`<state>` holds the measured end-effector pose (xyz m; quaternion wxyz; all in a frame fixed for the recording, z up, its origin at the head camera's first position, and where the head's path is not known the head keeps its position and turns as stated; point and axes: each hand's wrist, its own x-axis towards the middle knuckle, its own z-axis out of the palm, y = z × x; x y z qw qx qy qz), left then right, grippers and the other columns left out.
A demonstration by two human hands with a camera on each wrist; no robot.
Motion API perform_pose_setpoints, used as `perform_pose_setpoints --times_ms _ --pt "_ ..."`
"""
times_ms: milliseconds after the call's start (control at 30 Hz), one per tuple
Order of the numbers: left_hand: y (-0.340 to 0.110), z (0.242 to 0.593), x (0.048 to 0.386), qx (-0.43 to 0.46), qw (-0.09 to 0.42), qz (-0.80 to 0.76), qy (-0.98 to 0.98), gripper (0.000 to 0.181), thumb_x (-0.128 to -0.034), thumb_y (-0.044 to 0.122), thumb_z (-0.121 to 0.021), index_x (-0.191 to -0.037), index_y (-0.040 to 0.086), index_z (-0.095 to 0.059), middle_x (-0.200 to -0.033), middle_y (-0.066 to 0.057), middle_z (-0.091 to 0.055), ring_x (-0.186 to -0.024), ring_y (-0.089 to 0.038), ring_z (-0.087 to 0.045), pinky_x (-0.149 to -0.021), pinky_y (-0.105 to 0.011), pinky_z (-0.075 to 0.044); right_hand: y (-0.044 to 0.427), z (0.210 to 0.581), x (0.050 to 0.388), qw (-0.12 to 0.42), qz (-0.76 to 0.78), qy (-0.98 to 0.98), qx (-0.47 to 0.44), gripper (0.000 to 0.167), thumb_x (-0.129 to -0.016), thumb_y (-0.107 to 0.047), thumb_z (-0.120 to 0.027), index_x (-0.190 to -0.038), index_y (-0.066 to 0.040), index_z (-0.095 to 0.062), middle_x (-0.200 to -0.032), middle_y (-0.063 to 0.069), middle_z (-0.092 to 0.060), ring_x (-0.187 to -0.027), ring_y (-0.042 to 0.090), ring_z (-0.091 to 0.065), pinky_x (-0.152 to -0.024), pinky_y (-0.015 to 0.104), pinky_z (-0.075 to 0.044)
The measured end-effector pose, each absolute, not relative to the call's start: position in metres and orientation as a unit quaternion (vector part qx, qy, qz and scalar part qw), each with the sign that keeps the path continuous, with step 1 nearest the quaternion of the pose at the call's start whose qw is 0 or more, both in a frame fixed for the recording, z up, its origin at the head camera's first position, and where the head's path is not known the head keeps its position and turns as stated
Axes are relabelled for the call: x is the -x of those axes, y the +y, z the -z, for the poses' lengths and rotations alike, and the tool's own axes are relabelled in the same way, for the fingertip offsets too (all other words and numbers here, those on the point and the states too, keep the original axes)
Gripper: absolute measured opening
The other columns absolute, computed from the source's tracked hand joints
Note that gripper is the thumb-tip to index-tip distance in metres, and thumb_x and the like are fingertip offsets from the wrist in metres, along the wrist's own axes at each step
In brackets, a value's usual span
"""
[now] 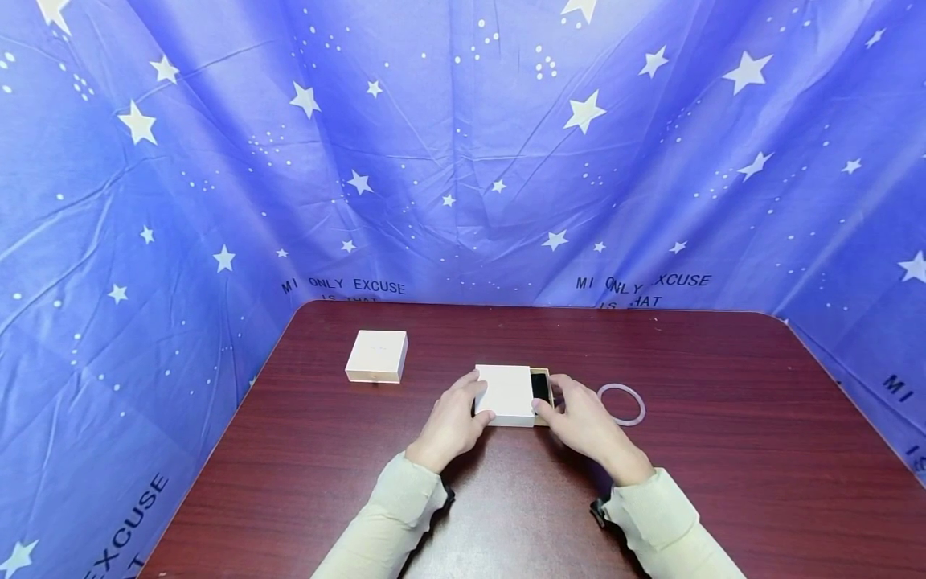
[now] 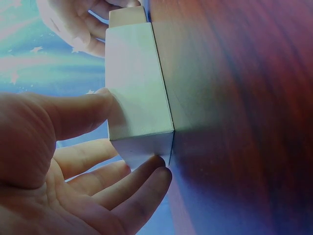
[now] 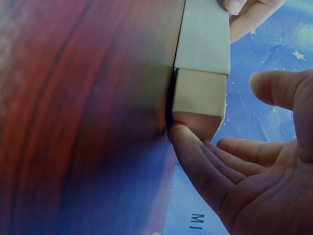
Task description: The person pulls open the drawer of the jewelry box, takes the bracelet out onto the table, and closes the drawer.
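Note:
A white box sleeve (image 1: 504,392) lies flat on the table, with a tan inner tray (image 3: 199,93) showing out of its right end and something black inside. My left hand (image 1: 453,418) holds the sleeve's left end, the thumb on the near side and fingers at the end face, as the left wrist view shows. At the tray's right end is my right hand (image 1: 587,420); its fingertips touch the end face, while the thumb stands off the near side in the right wrist view.
A second white box (image 1: 378,355) sits at the back left of the dark red table (image 1: 694,354). A pale purple ring (image 1: 642,408) lies just right of my right hand. Blue star-patterned cloth (image 1: 448,121) hangs behind and at both sides.

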<state>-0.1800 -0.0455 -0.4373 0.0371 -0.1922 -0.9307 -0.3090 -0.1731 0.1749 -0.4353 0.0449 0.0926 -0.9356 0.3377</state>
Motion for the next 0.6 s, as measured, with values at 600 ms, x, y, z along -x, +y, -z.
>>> perform_pose_setpoints --times_ms 600 --pt "-0.0459 0.4375 0.1801 0.194 0.039 0.309 -0.93 0.044 -0.0852 0.018 -0.072 -0.125 0.002 -0.06 -0.14 -0.012 -0.049 -0.121 -0.032 -0.054 -0.095 -0.048 -0.046 0.1757 0.4361 0.1727 0.044 -0.352 -0.929 -0.105 0.044 -0.09 -0.024 -0.066 -0.124 0.001 -0.054 -0.108 0.011 -0.066 -0.076 0.01 -0.062 -0.071 0.032 -0.051"
